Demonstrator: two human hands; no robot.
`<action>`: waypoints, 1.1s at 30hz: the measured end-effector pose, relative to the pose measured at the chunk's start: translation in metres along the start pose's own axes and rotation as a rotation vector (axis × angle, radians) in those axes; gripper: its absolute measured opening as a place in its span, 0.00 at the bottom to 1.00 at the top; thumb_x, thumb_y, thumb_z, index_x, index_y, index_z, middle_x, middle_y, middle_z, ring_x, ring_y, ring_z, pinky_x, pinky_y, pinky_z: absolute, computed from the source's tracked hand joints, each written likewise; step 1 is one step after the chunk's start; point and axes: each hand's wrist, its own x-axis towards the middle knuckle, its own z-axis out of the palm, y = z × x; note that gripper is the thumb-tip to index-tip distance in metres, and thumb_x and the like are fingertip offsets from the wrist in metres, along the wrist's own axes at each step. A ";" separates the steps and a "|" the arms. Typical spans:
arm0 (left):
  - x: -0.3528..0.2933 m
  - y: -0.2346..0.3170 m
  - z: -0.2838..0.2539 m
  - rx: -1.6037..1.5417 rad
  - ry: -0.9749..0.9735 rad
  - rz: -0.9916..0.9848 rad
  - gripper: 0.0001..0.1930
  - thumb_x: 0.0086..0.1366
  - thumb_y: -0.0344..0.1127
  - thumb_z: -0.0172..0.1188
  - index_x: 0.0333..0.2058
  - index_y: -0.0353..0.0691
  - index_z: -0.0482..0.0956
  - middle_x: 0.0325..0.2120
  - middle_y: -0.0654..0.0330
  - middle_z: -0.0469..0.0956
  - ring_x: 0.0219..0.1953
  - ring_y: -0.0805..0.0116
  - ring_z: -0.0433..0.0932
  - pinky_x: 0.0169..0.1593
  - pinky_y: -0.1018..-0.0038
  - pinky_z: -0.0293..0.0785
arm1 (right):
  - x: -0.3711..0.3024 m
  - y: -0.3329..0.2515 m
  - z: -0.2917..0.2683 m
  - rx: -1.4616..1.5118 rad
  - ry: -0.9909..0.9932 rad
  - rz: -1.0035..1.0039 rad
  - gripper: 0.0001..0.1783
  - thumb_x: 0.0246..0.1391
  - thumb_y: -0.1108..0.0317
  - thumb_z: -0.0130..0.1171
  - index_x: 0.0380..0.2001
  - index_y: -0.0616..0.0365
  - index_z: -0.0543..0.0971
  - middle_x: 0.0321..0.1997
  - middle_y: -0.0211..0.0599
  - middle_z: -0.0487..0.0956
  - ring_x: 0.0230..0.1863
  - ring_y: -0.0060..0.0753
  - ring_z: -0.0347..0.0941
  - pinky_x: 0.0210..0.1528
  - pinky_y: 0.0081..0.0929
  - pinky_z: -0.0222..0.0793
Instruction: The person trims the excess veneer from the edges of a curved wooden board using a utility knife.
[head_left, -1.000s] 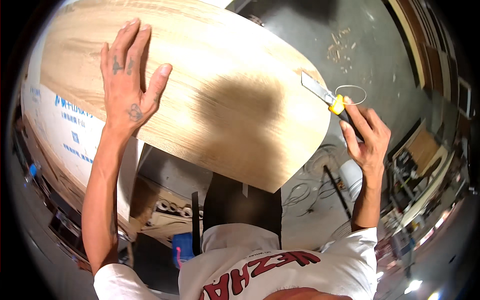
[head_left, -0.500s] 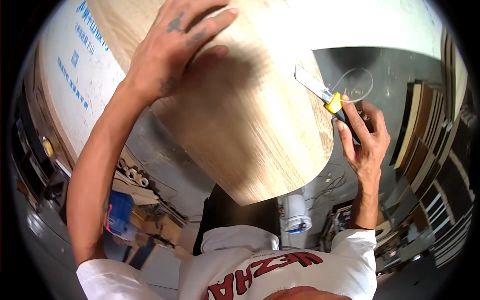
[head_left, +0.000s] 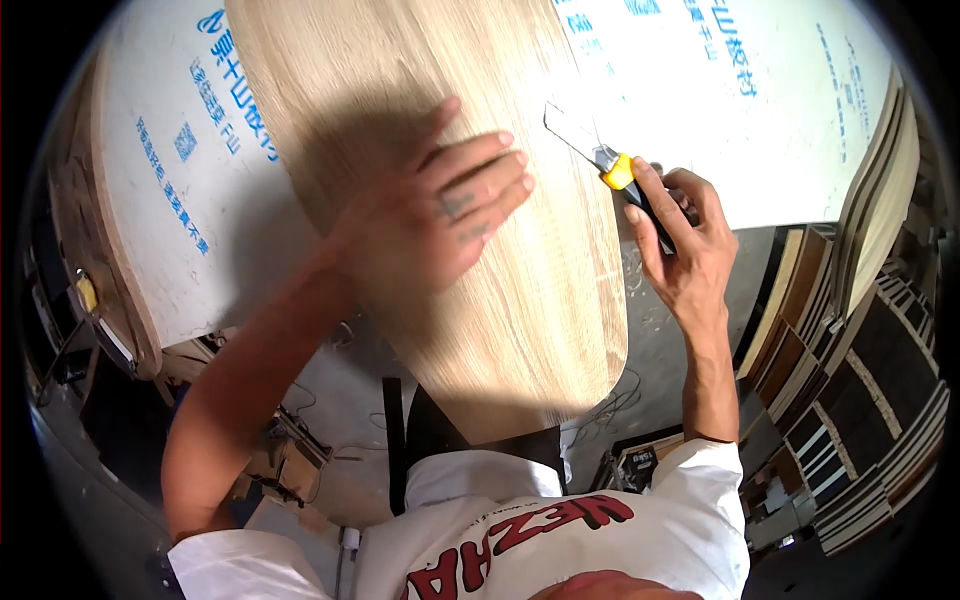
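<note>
A wood-grain board (head_left: 545, 320) with a rounded near corner reaches toward my body. Over its middle is my left hand (head_left: 430, 225), open, fingers stretched out to the right; whether the palm touches the wood I cannot tell. At the board's right edge my right hand (head_left: 695, 245) is closed around the black handle of a utility knife (head_left: 620, 172) with a yellow collar. Its wide blade points up and left above the board; contact with the surface is not clear.
White sheets printed in blue (head_left: 790, 120) lie under and beside the board. Stacked panels and strips (head_left: 850, 370) stand at the right. A small yellow object (head_left: 86, 293) sits at the far left edge. Cables (head_left: 610, 400) lie on the floor below.
My left hand has moved down and right across the board. My right hand has shifted left and up with the utility knife. The view has shifted, showing more white sheet at right.
</note>
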 end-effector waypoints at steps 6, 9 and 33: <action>0.002 0.000 -0.012 -0.048 -0.024 -0.041 0.23 0.58 0.36 0.65 0.54 0.40 0.80 0.56 0.60 0.75 0.64 0.62 0.68 0.73 0.43 0.51 | 0.087 0.000 0.019 0.026 0.034 -0.023 0.20 0.58 0.56 0.65 0.54 0.40 0.83 0.33 0.29 0.77 0.31 0.23 0.69 0.26 0.22 0.69; 0.005 -0.003 -0.014 -0.022 -0.034 -0.005 0.24 0.58 0.40 0.66 0.53 0.40 0.80 0.57 0.59 0.75 0.65 0.61 0.66 0.72 0.40 0.50 | 0.143 0.008 0.032 0.025 0.122 -0.108 0.20 0.60 0.54 0.63 0.54 0.40 0.83 0.35 0.31 0.80 0.33 0.26 0.74 0.29 0.24 0.73; 0.021 -0.002 -0.027 0.072 -0.125 0.060 0.26 0.62 0.46 0.57 0.57 0.43 0.76 0.59 0.62 0.72 0.66 0.63 0.64 0.72 0.43 0.49 | 0.386 0.029 0.055 0.716 0.387 0.334 0.21 0.57 0.68 0.53 0.54 0.52 0.80 0.48 0.48 0.82 0.49 0.52 0.78 0.52 0.39 0.71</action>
